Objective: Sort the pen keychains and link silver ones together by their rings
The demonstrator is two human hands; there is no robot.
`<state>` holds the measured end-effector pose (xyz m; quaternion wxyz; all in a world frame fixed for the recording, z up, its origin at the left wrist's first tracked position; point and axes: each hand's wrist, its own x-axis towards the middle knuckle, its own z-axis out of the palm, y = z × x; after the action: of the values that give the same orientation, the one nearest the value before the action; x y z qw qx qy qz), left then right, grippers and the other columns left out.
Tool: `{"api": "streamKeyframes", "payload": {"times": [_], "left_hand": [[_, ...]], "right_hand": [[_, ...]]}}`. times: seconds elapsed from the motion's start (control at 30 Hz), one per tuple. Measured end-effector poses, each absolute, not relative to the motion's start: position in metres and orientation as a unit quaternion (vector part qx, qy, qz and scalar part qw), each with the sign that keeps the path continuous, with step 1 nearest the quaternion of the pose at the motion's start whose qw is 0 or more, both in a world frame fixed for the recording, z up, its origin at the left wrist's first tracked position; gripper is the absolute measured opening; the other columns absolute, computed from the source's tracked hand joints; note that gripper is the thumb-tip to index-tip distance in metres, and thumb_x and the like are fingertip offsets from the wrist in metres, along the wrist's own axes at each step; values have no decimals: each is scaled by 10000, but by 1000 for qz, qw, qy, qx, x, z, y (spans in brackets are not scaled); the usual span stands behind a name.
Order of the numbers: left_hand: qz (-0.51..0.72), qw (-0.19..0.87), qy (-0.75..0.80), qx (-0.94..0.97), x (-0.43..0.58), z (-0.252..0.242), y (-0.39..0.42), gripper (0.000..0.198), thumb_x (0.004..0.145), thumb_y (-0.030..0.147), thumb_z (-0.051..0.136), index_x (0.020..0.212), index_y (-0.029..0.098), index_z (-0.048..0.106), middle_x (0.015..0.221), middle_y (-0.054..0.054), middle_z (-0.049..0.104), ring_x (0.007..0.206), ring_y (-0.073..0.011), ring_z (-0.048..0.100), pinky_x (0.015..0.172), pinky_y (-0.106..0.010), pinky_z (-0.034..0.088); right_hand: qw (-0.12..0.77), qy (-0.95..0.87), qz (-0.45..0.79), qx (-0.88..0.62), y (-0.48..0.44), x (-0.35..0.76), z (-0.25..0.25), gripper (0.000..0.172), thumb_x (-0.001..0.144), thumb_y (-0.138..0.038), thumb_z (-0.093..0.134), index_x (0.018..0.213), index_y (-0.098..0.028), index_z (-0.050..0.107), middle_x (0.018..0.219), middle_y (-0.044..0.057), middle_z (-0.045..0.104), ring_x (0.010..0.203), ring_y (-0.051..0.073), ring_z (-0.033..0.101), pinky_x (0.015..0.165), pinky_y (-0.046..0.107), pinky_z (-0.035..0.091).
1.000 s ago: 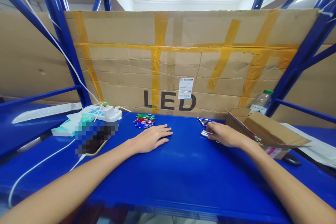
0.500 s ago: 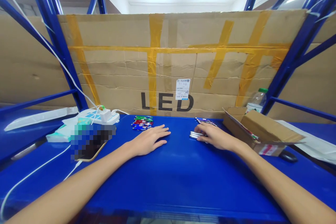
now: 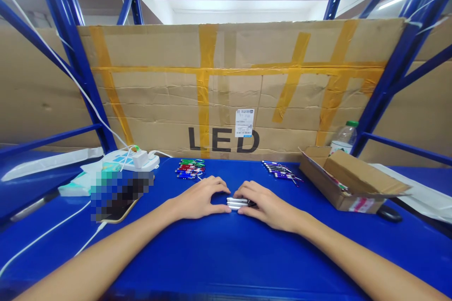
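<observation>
On the blue table (image 3: 226, 254), my right hand (image 3: 266, 207) rests curled over a small bunch of silver pen-like sticks (image 3: 236, 203), gripping them from the right. My left hand (image 3: 201, 196) lies curved on the table, its fingertips touching the left ends of the same sticks. Farther back lie a pile of blue and silver sticks (image 3: 280, 170) on the right and a pile of coloured keyring lights (image 3: 189, 168) on the left.
A taped cardboard wall marked LED (image 3: 226, 94) closes the back. An open cardboard box (image 3: 348, 183) and a plastic bottle (image 3: 342, 138) stand at the right. A power strip (image 3: 136, 160), cables and a phone (image 3: 118, 207) lie at the left. Blue rack posts frame both sides.
My right hand has dragged some silver sticks from the right-hand pile leftward to the table's middle. My left hand has curled and now meets them.
</observation>
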<state>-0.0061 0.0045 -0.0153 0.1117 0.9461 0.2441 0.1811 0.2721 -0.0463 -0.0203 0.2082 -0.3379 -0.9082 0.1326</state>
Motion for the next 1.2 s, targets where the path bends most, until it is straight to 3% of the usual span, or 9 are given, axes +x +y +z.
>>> {"api": "streamKeyframes", "payload": {"times": [0.3,0.57,1.2], "left_hand": [[188,118,245,944,-2,-18,-3,298,1036,482,690,1189,227,707,1218,-73,692,1118,-259,628,1011,-401,483],[176,131,264,939,-7,-13,-8,285,1037,466,692,1188,225,711,1216,-69,694,1126,-261,627,1016,-388,481],[175,150,277,933,-11,-11,-6,306,1045,494,670,1198,234,718,1216,-73,685,1143,-264,629,1039,-399,495]], "right_hand": [[218,-903,143,-340,-48,269,-20,270,1114,-444,570,1295,-256,640,1242,86,667,1169,259,601,1025,405,500],[177,-892,151,-387,-51,281,-14,289,1091,-480,604,1268,-257,658,1210,76,667,1139,274,594,999,409,488],[185,-883,157,-402,-49,284,-15,280,1114,-473,558,1242,-252,671,1195,71,662,1124,270,581,994,414,465]]}}
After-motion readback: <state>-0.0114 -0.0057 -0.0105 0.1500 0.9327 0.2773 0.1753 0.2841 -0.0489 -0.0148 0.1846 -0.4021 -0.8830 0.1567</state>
